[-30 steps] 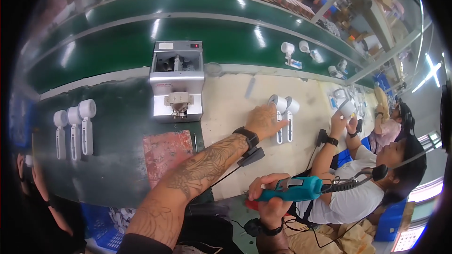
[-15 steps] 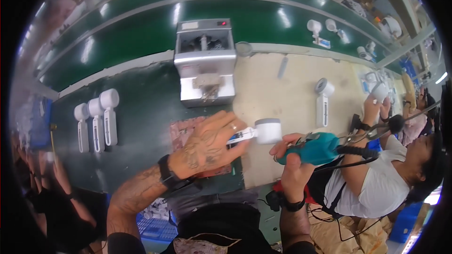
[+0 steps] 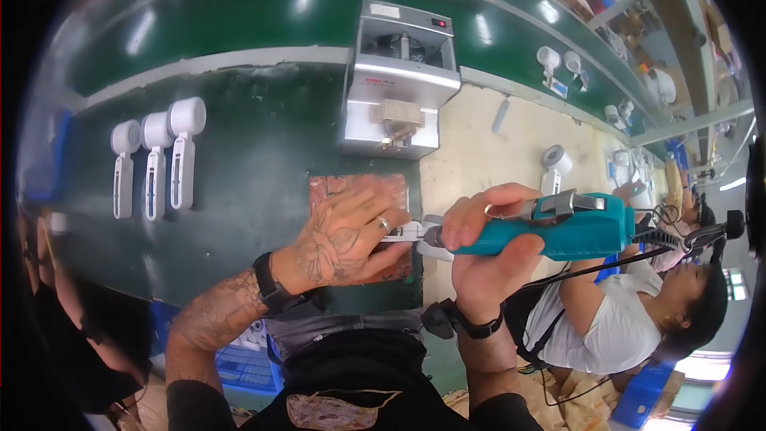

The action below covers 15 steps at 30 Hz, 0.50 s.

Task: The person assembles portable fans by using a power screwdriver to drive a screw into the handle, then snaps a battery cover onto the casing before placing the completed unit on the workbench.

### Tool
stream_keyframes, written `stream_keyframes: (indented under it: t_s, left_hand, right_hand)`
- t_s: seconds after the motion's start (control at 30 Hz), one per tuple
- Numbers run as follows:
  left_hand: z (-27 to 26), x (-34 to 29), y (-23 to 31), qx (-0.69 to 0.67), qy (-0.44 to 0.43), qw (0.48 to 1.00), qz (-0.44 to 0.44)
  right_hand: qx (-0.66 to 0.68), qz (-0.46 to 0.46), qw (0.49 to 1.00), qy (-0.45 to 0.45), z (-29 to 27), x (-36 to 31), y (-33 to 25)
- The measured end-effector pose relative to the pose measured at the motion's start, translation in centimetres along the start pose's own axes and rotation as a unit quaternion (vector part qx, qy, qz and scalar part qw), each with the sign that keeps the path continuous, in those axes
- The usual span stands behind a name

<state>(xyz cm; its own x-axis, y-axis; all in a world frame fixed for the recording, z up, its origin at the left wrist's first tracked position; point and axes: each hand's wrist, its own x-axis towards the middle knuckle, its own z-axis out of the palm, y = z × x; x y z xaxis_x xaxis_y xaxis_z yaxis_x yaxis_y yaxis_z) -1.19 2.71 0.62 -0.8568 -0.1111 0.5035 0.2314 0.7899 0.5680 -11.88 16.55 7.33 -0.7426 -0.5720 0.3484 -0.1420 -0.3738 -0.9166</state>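
My left hand (image 3: pixel 339 239) is closed around the handle of a white handheld fan (image 3: pixel 409 231), lying sideways over a reddish mat (image 3: pixel 325 186). The fan's round head points right, partly behind the tool. In my right hand (image 3: pixel 488 267) is a teal electric screwdriver (image 3: pixel 586 231), held level, with its nose at the fan's neck. Whether the bit touches a screw cannot be made out. Straight beyond my hands stands a silver screw feeder (image 3: pixel 396 92) with a red light on top.
Several similar white fans (image 3: pixel 183 164) lie at the left on the green bench (image 3: pixel 263 136). Another fan (image 3: pixel 556 164) rests on the beige board (image 3: pixel 479 132) at right. A co-worker in a white shirt (image 3: pixel 618 311) sits close on the right. The screwdriver's dark cable runs right. A blue basket (image 3: pixel 247 367) is below.
The screwdriver has come left and now meets the fan's neck, covering part of its head. My left hand keeps its hold on the fan. The whole view has shifted and tilted slightly.
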Motion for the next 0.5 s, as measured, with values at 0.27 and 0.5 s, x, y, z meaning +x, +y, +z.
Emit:
stream_keyframes:
  t_s: [0.27, 0.5]
  left_hand:
    - [0.6, -0.5, -0.7, -0.044, 0.027, 0.999, 0.018]
    - [0.5, -0.2, -0.5, -0.023, 0.018, 1.0, 0.006]
  right_hand:
    - [-0.021, -0.015, 1.0, -0.003, 1.3, 0.1, 1.3]
    - [-0.001, -0.004, 1.0, 0.011, 0.9, 0.5, 1.8]
